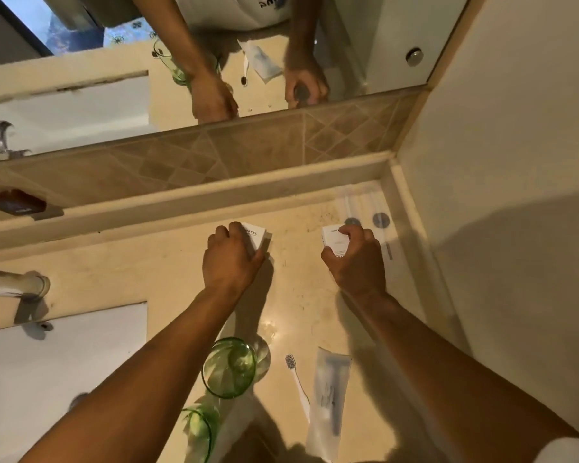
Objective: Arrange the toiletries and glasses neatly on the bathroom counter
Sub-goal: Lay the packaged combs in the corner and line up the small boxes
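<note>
Two small white boxes sit far on the beige counter (301, 289): the left hand (231, 259) grips the left box (256, 237), the right hand (355, 259) grips the right box (335, 242). Near lie two green glasses (229, 367), one toothbrush (296, 382) and one sealed packet (328, 399).

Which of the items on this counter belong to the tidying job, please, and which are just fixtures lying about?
Job: left box, right box, green glasses, toothbrush, sealed packet, wrapped items in the corner.

Not job: faucet, sink, dark holder, mirror.
</note>
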A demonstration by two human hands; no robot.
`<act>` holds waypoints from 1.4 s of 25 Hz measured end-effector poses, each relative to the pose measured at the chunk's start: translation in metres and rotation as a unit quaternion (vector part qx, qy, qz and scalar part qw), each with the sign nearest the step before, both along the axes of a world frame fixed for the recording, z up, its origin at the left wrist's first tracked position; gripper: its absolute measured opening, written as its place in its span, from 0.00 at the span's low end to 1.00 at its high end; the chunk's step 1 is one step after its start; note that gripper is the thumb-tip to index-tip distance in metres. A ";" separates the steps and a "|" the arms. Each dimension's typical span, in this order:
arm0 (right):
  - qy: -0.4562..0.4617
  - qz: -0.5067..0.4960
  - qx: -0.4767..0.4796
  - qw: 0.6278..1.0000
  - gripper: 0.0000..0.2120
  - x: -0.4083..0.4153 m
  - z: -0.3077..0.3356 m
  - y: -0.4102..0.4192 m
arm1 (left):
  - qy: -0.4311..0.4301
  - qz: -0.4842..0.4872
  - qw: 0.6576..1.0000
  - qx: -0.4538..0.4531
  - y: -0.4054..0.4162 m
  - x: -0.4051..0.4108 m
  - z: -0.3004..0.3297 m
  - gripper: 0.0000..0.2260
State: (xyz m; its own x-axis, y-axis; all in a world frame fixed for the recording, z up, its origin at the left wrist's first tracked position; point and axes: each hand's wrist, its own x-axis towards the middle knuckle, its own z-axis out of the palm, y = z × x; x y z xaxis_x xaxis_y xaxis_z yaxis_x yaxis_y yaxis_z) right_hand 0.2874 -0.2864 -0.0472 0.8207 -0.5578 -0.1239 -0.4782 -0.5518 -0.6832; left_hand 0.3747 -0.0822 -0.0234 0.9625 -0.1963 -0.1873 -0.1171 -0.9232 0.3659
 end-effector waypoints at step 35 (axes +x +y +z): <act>-0.029 0.006 0.018 0.999 0.17 0.076 -0.046 -0.030 | 0.012 0.062 0.994 -0.086 -0.078 0.050 -0.044 0.25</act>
State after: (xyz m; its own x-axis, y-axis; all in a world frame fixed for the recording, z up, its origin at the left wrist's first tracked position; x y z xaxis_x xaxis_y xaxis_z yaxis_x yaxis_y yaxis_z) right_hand 0.3630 -0.3161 -0.0937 0.8338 -0.5438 -0.0954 -0.4302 -0.5317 -0.7295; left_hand 0.4243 -0.1602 -0.0675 0.9769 -0.1067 -0.1849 0.0052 -0.8540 0.5203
